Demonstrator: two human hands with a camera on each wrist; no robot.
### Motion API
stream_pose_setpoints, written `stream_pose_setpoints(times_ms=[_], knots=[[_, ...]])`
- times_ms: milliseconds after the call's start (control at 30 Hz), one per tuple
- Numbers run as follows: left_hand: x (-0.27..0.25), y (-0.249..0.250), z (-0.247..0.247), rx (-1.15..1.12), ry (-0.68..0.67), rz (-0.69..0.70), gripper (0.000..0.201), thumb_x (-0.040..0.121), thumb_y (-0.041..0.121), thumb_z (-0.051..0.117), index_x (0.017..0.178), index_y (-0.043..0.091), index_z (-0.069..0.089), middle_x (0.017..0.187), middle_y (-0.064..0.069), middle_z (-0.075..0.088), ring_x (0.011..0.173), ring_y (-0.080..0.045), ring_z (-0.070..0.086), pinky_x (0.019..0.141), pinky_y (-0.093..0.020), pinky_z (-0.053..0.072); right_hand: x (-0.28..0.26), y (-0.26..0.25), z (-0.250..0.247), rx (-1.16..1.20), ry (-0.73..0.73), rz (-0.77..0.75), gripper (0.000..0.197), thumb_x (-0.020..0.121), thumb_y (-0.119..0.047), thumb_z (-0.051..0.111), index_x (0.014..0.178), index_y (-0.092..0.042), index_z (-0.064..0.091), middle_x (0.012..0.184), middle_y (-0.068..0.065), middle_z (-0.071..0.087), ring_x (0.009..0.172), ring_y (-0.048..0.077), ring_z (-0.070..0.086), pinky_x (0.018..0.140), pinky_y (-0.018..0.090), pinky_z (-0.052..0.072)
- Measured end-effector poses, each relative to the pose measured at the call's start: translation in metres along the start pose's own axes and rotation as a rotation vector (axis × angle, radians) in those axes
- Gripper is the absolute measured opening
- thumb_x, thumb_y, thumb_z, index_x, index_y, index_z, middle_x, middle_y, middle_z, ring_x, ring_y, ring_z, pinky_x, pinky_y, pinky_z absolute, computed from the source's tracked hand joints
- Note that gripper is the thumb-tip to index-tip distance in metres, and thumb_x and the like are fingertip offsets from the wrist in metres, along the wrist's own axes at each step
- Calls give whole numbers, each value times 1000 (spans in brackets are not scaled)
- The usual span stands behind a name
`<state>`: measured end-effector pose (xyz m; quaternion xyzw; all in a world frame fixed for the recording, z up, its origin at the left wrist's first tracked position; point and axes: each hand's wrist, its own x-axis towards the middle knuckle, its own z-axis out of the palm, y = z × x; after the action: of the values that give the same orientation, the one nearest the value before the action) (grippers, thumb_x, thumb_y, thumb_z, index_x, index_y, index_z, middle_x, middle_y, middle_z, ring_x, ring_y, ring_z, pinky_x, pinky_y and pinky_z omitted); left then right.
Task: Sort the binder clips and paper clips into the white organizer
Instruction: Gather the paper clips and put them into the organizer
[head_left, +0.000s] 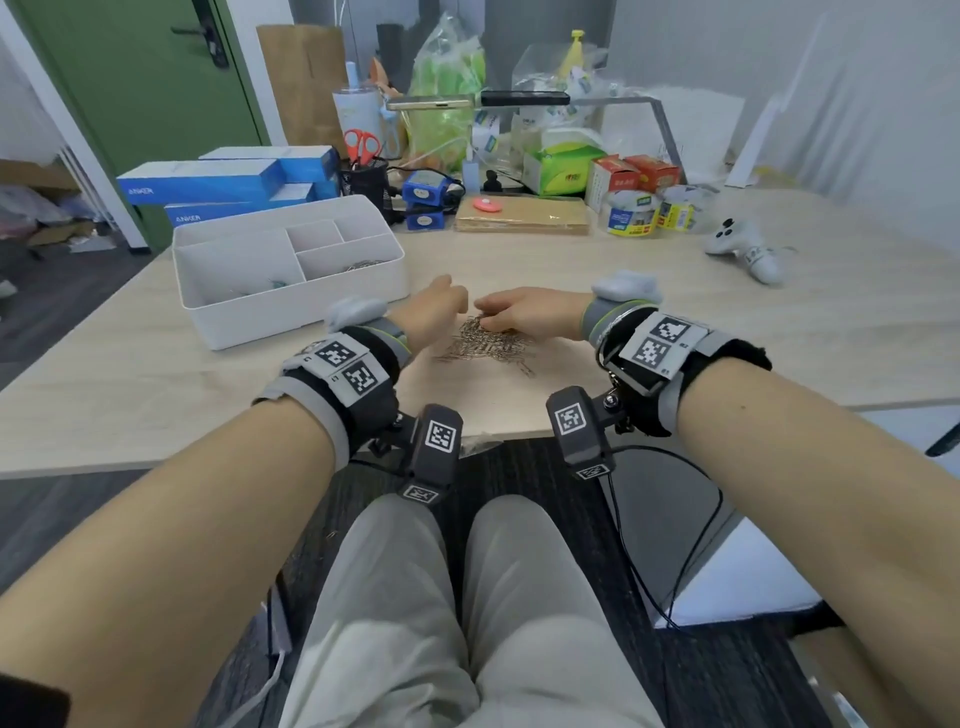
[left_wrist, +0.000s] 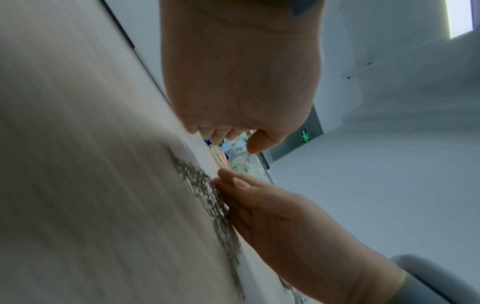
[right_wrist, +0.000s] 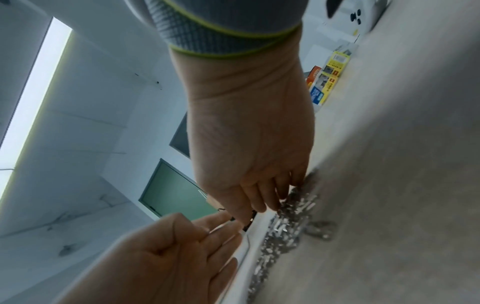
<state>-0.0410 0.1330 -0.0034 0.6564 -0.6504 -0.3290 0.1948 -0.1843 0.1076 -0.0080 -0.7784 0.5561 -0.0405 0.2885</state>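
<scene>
A heap of silver paper clips (head_left: 488, 344) lies on the wooden table just before me. My right hand (head_left: 485, 313) comes from the right with its fingers (right_wrist: 283, 191) lowered onto the heap's far side, touching the clips (right_wrist: 288, 218). My left hand (head_left: 456, 305) hovers at the heap's left edge, fingers (right_wrist: 223, 224) reaching toward the right fingertips, with nothing visibly held. The white organizer (head_left: 291, 312) stands to the left; silver clips (head_left: 363, 266) fill its right front compartment and a small teal item (head_left: 278, 283) lies in the large one. No binder clips are plainly visible on the table.
Blue boxes (head_left: 208, 182) sit behind the organizer. A mesh pen cup with red scissors (head_left: 363, 171), tape rolls (head_left: 631, 213), cardboard pad (head_left: 522, 214) and a white controller (head_left: 743, 244) line the back. The table's front edge (head_left: 488, 431) is close to my wrists.
</scene>
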Motion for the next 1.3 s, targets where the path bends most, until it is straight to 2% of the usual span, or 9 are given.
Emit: stream_pose_setpoints(times_ms=[100,233,300,400,533,733,967,1133,1300], knots=[[7,-7,-14,-42,17,0,58,88,11,45,145,15,35,147,-11,39,133,-30,39,111,-40,34,-6,-1,-9,-27,120,-10,61,92,-30,57,145,-10,35,151,5,37,138,20,37,112,28,27],[6,-13,-24,120,-4,-34,55,87,5,53,140,12,41,126,-12,54,107,-27,54,85,-36,52,-19,0,-23,14,177,87,80,79,-30,75,142,-2,35,132,15,53,85,20,63,67,26,53],[6,-18,-25,227,-125,-92,62,84,9,65,141,11,40,122,-10,56,94,-23,56,82,-34,53,-26,-3,-24,98,23,222,85,76,-26,78,140,4,31,131,20,53,76,23,66,69,31,57],[5,-18,-22,356,-263,-117,62,75,28,78,127,14,49,115,-9,63,83,-22,59,82,-31,51,-26,-4,-18,62,-94,303,77,72,-25,81,130,7,42,125,23,59,84,28,70,82,35,58],[12,-14,-11,565,-134,-9,84,71,54,72,138,14,42,140,-2,51,123,-23,53,108,-37,40,-11,-7,-7,36,-46,272,67,68,-29,84,117,3,51,98,17,70,72,21,68,75,29,58],[26,-6,-1,384,-161,72,63,83,28,69,138,8,45,130,-6,59,95,-19,63,92,-34,53,2,-13,-4,0,69,156,73,68,-29,84,129,-4,51,82,3,67,37,-1,60,44,10,46],[37,-2,5,292,-98,109,23,84,14,68,107,10,64,83,-6,66,26,3,50,45,-12,50,12,-10,-3,64,129,95,39,71,-15,81,105,-7,63,66,1,64,42,7,62,67,23,56],[38,-2,0,237,-65,70,11,84,9,65,77,17,62,40,8,59,25,3,51,42,-11,47,14,-9,-2,113,202,92,23,69,-5,77,90,-8,68,47,-3,63,39,7,61,52,18,56],[38,-1,1,179,-49,35,20,84,8,66,67,17,60,29,11,53,31,-1,54,60,-17,55,18,-9,-1,118,263,94,23,65,-9,80,87,-9,72,57,-2,63,42,6,61,73,29,59]])
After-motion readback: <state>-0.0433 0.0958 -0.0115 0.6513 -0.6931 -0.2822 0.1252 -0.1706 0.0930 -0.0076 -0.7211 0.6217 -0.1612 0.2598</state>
